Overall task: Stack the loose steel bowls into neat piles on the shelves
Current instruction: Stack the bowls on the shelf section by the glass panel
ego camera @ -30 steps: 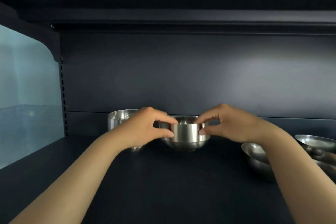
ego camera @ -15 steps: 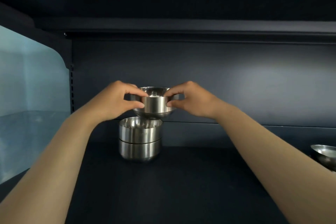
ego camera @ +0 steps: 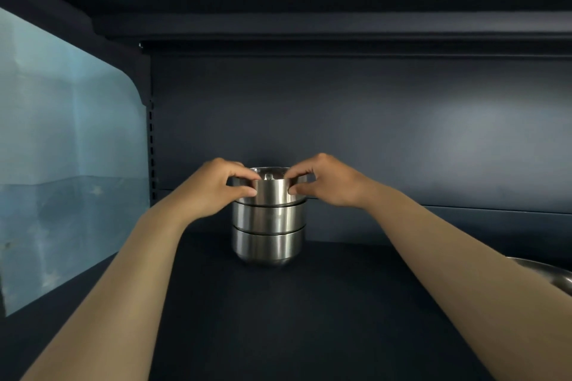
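Observation:
A pile of steel bowls [ego camera: 268,235] stands near the back of the dark shelf [ego camera: 278,318]. The top steel bowl [ego camera: 271,192] sits nested in the two beneath it. My left hand [ego camera: 213,189] pinches its left rim between thumb and fingers. My right hand [ego camera: 328,184] pinches its right rim the same way. Both forearms reach in from the bottom corners.
A wider steel bowl [ego camera: 548,275] shows at the right edge of the shelf. A pale blue side panel [ego camera: 62,164] closes the left side. The dark back wall [ego camera: 371,133] stands right behind the pile, and another shelf hangs overhead.
Both hands lifted the bowl from the shelf, carried it left over the two stacked bowls and lowered it into them. It now sits on the pile.

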